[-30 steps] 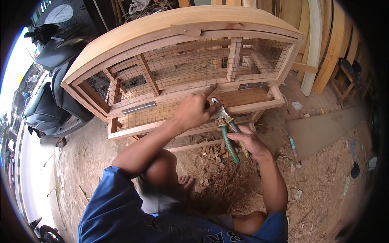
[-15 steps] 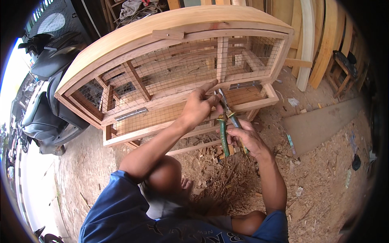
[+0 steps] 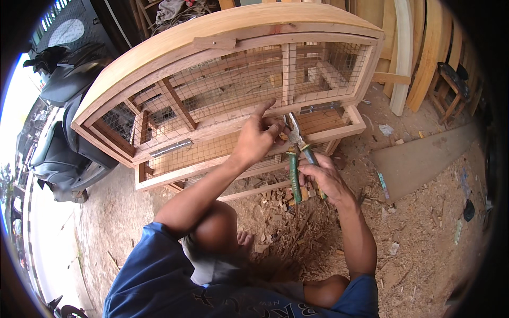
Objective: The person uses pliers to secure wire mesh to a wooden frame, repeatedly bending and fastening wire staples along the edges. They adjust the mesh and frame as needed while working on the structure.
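Observation:
A pair of pliers (image 3: 295, 139) with green handles is in my right hand (image 3: 327, 179), its fingers around the handles, which stand apart. The jaws are parted and point up at the lower front rail of a wooden cage (image 3: 228, 112) with wire mesh. Close to the jaws, on their left, is my left hand (image 3: 253, 139). Its index finger stretches up onto the rail, while the thumb and the other fingers bend together by the jaws. Whatever they pinch is too small to make out. Below the rail, a mesh-covered lower frame (image 3: 199, 168) joins the cage by metal hinges (image 3: 170, 148).
Wood offcuts (image 3: 275, 200) and shavings litter the floor beneath the cage. A flat board (image 3: 424, 161) lies at right, near a small wooden stool (image 3: 449, 95). Planks (image 3: 404, 58) lean at the back right. A dark motorcycle (image 3: 69, 116) stands close on the left.
The pliers have shifted slightly, and their jaws now reach a little higher beside my left fingers. My left index finger lies a little farther left on the rail. The cage view has shifted only slightly.

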A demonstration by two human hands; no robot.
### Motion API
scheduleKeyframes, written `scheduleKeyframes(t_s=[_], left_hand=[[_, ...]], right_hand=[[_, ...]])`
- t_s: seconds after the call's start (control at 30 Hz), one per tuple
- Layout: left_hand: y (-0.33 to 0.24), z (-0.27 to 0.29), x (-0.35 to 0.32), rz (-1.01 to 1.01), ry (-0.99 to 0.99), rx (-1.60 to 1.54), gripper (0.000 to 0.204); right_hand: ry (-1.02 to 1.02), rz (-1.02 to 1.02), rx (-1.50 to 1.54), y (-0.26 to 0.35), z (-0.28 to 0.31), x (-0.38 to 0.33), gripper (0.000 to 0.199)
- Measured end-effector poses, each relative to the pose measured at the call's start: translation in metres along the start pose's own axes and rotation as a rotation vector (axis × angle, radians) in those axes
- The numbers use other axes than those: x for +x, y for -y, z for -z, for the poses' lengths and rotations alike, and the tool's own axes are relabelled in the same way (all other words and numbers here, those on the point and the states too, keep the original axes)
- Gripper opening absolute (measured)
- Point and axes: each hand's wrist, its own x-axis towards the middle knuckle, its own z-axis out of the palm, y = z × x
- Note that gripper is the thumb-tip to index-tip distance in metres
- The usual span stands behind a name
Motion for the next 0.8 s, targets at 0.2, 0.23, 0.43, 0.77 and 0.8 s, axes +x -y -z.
scheduleKeyframes(t_s=[0.2,0.23,0.43,0.77,0.8], left_hand=[[0.004,0.003,0.0,0.039,0.047,-0.177,0.068],[0.004,0.002,0.001,0.031,0.054,-0.233,0.068],[0.009,-0.002,0.006,0.098,0.079,-0.645,0.055],[0.006,-0.009,0.015,0.22,-0.083,-0.908,0.028],[0.006,-0.01,0.016,0.219,-0.09,-0.909,0.027]], right_hand=[[0.015,0.072,0.05,0.015,0.004,0.001,0.031],[0.032,0.07,0.061,0.02,0.005,0.0,0.03],[0.005,0.02,-0.167,0.037,0.002,0.01,0.026],[-0.072,0.049,-0.046,0.035,0.01,0.004,0.024],[-0.089,0.03,-0.078,0.035,0.012,0.003,0.023]])
